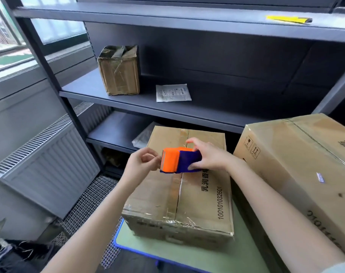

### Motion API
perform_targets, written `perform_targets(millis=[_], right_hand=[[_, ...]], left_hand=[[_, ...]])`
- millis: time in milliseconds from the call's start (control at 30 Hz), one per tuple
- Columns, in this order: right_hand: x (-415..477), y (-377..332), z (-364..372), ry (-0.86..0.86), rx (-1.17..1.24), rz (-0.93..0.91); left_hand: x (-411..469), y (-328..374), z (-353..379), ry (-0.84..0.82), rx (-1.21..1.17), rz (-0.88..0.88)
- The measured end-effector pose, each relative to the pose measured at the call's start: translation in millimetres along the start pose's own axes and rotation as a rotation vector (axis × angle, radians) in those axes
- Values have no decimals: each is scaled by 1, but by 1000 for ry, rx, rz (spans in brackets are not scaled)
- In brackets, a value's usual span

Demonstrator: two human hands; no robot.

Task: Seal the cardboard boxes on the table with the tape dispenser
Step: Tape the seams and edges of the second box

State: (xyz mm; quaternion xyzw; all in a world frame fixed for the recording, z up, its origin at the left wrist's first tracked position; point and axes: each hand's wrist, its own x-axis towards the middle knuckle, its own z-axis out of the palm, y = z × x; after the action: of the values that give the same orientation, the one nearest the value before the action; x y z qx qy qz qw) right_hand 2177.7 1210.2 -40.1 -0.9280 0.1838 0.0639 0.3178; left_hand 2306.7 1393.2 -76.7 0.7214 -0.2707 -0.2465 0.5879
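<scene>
Right hand (209,157) grips the tape dispenser (177,161) crosswise above the cardboard box (205,186) and its seam (178,196), while the left hand (141,164) pinches its blade end.

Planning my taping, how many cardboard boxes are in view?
3: a box on the table, a bigger box right of it, a small box on the shelf. Others may be hidden.

I'm seeing daylight coming from the glass window (57,30) upper left, glinting off the taped brown cardboard box (199,194). The wide lens is bowing the dark grey metal shelving (140,104), and edges are blurring.
</scene>
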Motion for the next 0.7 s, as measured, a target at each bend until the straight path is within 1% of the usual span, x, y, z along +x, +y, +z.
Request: perform_targets(millis=[67, 133, 167, 233, 300, 333, 467, 533, 600, 700], right_hand=[[-15, -12, -6, -37, 83, -8], [-27, -22, -8, -50, 101, -18], [-31, -27, -7, -50, 54, -26], [-33, -32, 6, -15, -144, -31], [-30, -34, 27, 64, -361, -29], [-27, -34, 38, 110, -408, -24], [-16, -40, 74, 306, -302, -12], [-6, -46, 82, 375, -356, -60], [1, -49, 86, 391, -425, -115], [1, -52, 91, 373, -507, -214]], left_hand=[[-7, 12, -6, -4, -104, -59], [-14, 21, -9, -17, -188, -133], [-17, 25, -10, -28, -217, -168], [-22, 26, -10, -53, -254, -228], [-25, 23, -13, -51, -246, -266], [-26, 20, -16, -41, -233, -278], [-30, 13, -31, -7, -123, -287], [-33, 8, -40, 26, -30, -258], [-35, 2, -49, 45, 2, -253], [-40, -6, -62, 8, -45, -302]])
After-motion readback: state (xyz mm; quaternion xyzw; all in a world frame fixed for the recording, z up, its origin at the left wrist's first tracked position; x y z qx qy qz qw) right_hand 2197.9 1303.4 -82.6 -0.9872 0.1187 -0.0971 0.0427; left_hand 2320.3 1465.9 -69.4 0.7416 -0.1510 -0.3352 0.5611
